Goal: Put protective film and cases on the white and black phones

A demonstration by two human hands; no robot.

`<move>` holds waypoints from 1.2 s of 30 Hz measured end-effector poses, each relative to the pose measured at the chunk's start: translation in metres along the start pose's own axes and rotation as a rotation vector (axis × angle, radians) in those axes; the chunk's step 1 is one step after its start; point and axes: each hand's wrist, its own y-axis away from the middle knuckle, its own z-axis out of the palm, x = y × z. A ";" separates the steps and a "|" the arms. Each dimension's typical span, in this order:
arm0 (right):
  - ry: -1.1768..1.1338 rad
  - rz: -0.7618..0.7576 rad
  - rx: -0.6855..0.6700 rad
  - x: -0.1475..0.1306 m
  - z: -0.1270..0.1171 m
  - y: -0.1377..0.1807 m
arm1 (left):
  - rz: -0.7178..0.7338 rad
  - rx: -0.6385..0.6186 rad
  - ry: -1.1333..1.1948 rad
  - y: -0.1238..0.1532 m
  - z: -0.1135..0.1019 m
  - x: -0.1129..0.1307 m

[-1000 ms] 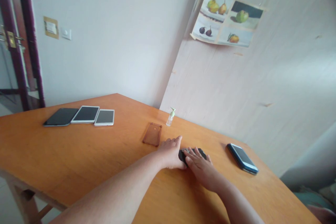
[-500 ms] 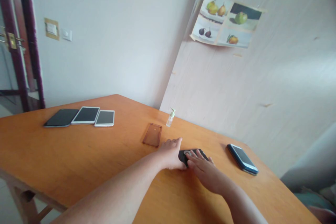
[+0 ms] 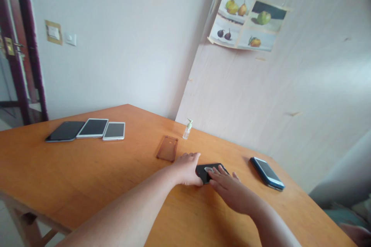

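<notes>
A black phone (image 3: 204,174) lies flat on the wooden table in front of me. My left hand (image 3: 188,168) grips its left end, thumb at the near edge and fingers toward the far one. Across its right part rests my right hand (image 3: 224,185), with the fingers stretched out flat. A small whitish round piece (image 3: 208,169) shows on the phone at the right fingertips; I cannot tell what it is. Just beyond my left hand is a reddish-brown see-through phone case (image 3: 167,149).
A small clear pump bottle (image 3: 187,130) stands near the table's far edge. At the right lies a white-framed phone on a dark blue case (image 3: 267,173). A dark tablet (image 3: 65,131), a white tablet (image 3: 92,127) and a smaller white device (image 3: 114,131) sit at the left.
The right fingers have shifted slightly to the right on the black phone, so more of its surface shows. My left hand keeps its grip. The view has turned slightly.
</notes>
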 end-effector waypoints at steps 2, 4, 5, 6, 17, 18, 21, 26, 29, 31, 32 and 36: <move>-0.069 -0.125 -0.038 -0.013 -0.001 0.005 | -0.004 -0.004 0.011 0.001 -0.002 0.000; -0.086 -0.128 -0.054 -0.010 -0.003 0.006 | -0.003 -0.016 0.009 0.002 -0.003 0.001; -0.060 -0.078 -0.051 -0.003 -0.004 0.004 | 0.000 -0.019 0.004 0.002 -0.004 0.001; -0.016 -0.007 -0.040 0.007 -0.004 0.002 | 0.005 -0.022 -0.001 0.002 -0.004 0.001; -0.007 -0.125 -0.022 -0.013 -0.002 0.013 | 0.008 -0.036 0.025 -0.003 -0.001 -0.008; -0.026 -0.143 -0.027 -0.014 -0.001 0.014 | 0.004 -0.038 0.035 -0.004 -0.001 -0.009; 0.011 -0.002 0.011 0.007 -0.002 0.006 | -0.005 -0.043 0.060 -0.006 0.002 -0.012; 0.125 0.169 0.080 0.033 -0.003 -0.004 | -0.030 -0.049 0.101 -0.008 0.005 -0.015; 0.105 0.015 0.054 0.000 -0.003 0.005 | -0.052 -0.043 0.133 -0.009 0.004 -0.016; 0.088 -0.093 0.032 -0.026 -0.001 0.014 | -0.066 -0.038 0.153 -0.009 0.003 -0.017; 0.059 -0.142 0.027 -0.035 0.000 0.017 | -0.071 -0.036 0.162 -0.009 0.003 -0.017; 0.014 -0.106 0.041 -0.023 0.000 0.012 | -0.079 -0.035 0.193 -0.009 0.002 -0.017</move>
